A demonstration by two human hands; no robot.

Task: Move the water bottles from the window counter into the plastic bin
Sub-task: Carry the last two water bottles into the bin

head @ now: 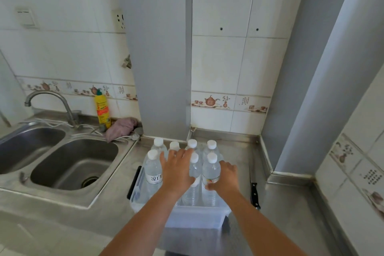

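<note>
Steel counter [291, 203]: knife [254, 193] beside bin [195, 217]

1. The plastic bin [195, 217] sits at the centre of the surface [291, 210].
2. The water bottles [153, 172] stand upright inside it.
3. The sink [70, 164] lies at 9 o'clock of the bin.
4. A knife [254, 193] lies at 3 o'clock, just beside it.

A double stainless-steel sink [72, 164] fills the left of the frame, with a curved faucet [49, 102] behind it. A yellow detergent bottle [102, 109] stands upright against the tiled wall at centre left, a pink cloth [121, 128] bunched just beside it. A black-handled knife [254, 190] lies on the counter at lower right.
</note>
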